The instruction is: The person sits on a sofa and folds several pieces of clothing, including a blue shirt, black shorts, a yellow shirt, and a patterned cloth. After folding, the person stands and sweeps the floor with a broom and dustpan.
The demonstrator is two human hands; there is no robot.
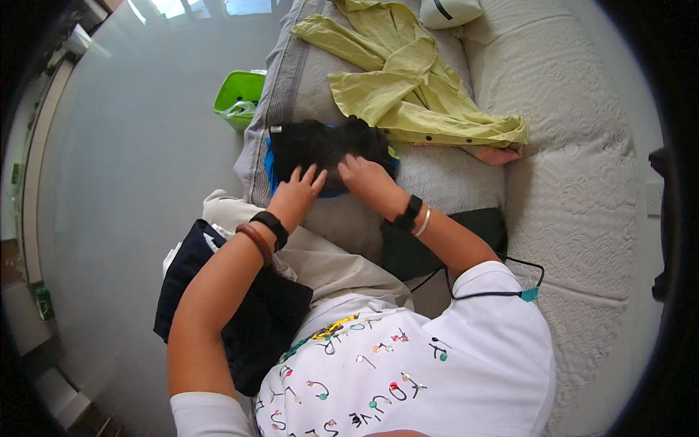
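Note:
A black garment [327,147] lies bunched on the sofa seat in front of me, over a blue cloth [270,170] whose edges show beneath it. My left hand [297,192] rests on the garment's near side with its fingers spread. Close by on the right, my right hand [367,177] touches the same garment with curled fingers; whether it pinches the fabric is not clear. Beyond them a yellow-green buttoned shirt [409,76] is sprawled across the seat.
A bright green bin [236,98] with a plastic bag stands on the floor left of the sofa [453,183]. Dark folded clothing [267,328] lies by my left arm. Right of my lap is a dark green item [480,232], with a black cord [486,295] nearby.

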